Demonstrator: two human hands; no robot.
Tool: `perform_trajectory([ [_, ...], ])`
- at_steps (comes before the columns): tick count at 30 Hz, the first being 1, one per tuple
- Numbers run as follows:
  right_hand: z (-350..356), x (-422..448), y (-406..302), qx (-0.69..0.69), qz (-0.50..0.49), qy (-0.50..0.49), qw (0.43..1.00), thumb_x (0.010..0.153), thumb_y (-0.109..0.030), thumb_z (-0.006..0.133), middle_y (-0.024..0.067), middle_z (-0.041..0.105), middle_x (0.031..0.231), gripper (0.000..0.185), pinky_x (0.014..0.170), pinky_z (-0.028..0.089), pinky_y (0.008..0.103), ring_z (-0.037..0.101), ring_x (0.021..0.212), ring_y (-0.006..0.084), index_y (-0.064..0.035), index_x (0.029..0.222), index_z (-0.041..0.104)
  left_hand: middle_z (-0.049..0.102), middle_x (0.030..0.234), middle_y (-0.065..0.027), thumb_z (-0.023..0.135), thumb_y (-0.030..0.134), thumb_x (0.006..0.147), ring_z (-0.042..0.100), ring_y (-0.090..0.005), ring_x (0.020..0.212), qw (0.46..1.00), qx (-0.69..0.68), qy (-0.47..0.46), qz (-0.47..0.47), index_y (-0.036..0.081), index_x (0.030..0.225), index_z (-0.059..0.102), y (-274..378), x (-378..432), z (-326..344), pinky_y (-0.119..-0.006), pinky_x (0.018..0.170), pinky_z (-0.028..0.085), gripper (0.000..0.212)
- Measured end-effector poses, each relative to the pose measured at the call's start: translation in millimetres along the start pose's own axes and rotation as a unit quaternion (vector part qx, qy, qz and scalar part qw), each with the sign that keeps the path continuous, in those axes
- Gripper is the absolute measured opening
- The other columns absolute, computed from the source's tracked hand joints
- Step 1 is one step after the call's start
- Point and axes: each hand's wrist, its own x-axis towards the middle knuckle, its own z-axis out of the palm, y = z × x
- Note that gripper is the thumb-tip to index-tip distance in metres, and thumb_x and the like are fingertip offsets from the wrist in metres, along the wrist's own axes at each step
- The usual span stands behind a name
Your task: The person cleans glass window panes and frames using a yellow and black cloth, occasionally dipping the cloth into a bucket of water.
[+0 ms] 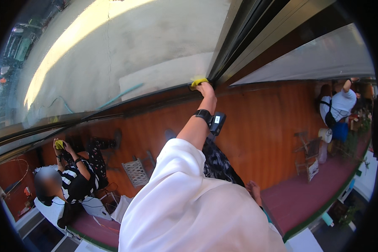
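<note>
My left hand (205,89) presses a folded yellow cloth (199,82) into the lower corner of a large window pane (163,41), where the dark bottom rail (157,95) meets the upright metal frame (239,41). The left arm is stretched out, and a black strap with a small box-shaped device (217,123) is on its wrist. Down at my right side, my right hand (254,191) is partly hidden by my white shirt (220,217). Whether its fingers hold anything cannot be made out.
At left, a seated person (82,176) holds another yellow cloth (60,144). A second person (340,104) is by the far-right window. A folding stool (137,171) and a wooden chair (308,151) stand on the reddish-brown floor (255,132), with a white bucket (325,135) and blue bin (339,131) at right.
</note>
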Motion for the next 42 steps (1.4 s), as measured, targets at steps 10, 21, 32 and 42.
perform_trajectory([
  [10,-39,24,-3,-0.022,-0.009,-0.056,0.998,0.092,-0.025,0.049,0.0044,0.062,0.101,0.027,0.068,0.046,0.0317,0.062,0.09,0.0174,-0.012,0.115,0.053,0.056,0.098,-0.0172,0.042,0.026,0.083,0.055,-0.0286,0.093,0.949,0.27,-0.161,0.024,0.002,0.103,0.056,-15,-33,18,-0.04,0.073,0.042,0.034],
  [21,-8,4,-48,-0.073,-0.065,-0.041,0.994,0.09,-0.02,0.051,0.0054,0.062,0.1,0.027,0.071,0.048,0.0335,0.063,0.089,0.0188,-0.0091,0.115,0.054,0.056,0.086,-0.0074,0.04,0.016,0.082,0.052,-0.0174,0.079,0.915,0.225,-0.331,-0.042,0.0,0.097,0.056,54,-72,-15,-0.03,0.069,0.041,0.027],
  [32,27,21,-83,-0.043,-0.105,-0.043,0.993,0.09,-0.02,0.049,0.0083,0.063,0.101,0.027,0.07,0.05,0.0339,0.064,0.086,0.0198,-0.0077,0.114,0.054,0.06,0.076,-0.0263,0.04,0.036,0.085,0.058,-0.0427,0.077,0.727,0.396,-0.384,0.409,-0.003,0.073,0.062,189,-214,-22,-0.046,0.073,0.045,0.047],
  [42,89,-82,-241,0.004,-0.362,-0.1,0.927,0.092,-0.017,0.047,0.0073,0.061,0.11,0.028,0.077,0.049,0.026,0.061,0.094,0.0149,-0.0068,0.118,0.054,0.061,0.095,-0.0059,0.043,0.026,0.093,0.055,-0.0119,0.094,0.739,0.024,-0.575,0.351,-0.001,0.107,0.057,258,-301,-57,-0.028,0.084,0.042,0.034],
])
